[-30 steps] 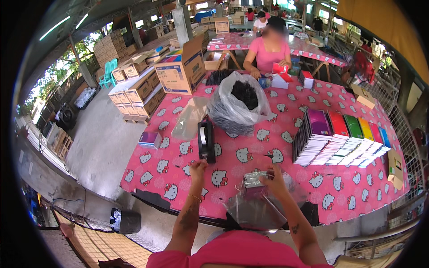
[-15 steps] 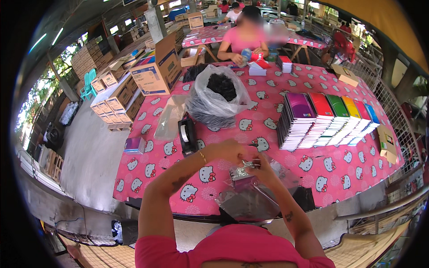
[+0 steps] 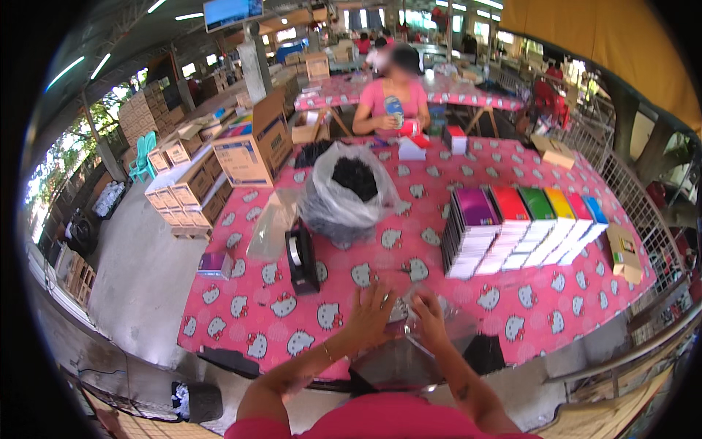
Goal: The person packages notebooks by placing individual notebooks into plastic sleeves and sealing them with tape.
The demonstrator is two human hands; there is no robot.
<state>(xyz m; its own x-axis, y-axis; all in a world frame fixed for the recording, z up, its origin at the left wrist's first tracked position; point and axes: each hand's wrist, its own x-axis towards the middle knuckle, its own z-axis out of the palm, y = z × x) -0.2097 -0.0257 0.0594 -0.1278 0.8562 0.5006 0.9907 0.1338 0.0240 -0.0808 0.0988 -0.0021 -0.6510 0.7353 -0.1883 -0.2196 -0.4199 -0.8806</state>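
Observation:
My left hand (image 3: 370, 314) lies palm down with fingers stretched out, over a small wrapped bundle of which only a shiny strip shows. My right hand (image 3: 429, 319) is beside it, fingers curled and pinching clear plastic film (image 3: 459, 323). The film spreads over the near table edge, partly across a dark sheet. What lies under my left palm is hidden. Left of my hands stands a black tape dispenser (image 3: 310, 274).
Stacks of spiral notebooks (image 3: 474, 245) in several colours stand at right. A clear bag (image 3: 380, 212) of black material sits beyond the dispenser. A small purple pack (image 3: 214, 265) lies at left, a cardboard box (image 3: 245, 164) behind. Across the table a person (image 3: 387, 110) handles items.
My left hand has turned from closed fingers at the bundle's top to flat on it. My right hand has shifted slightly and still grips the film. The view has tilted upward.

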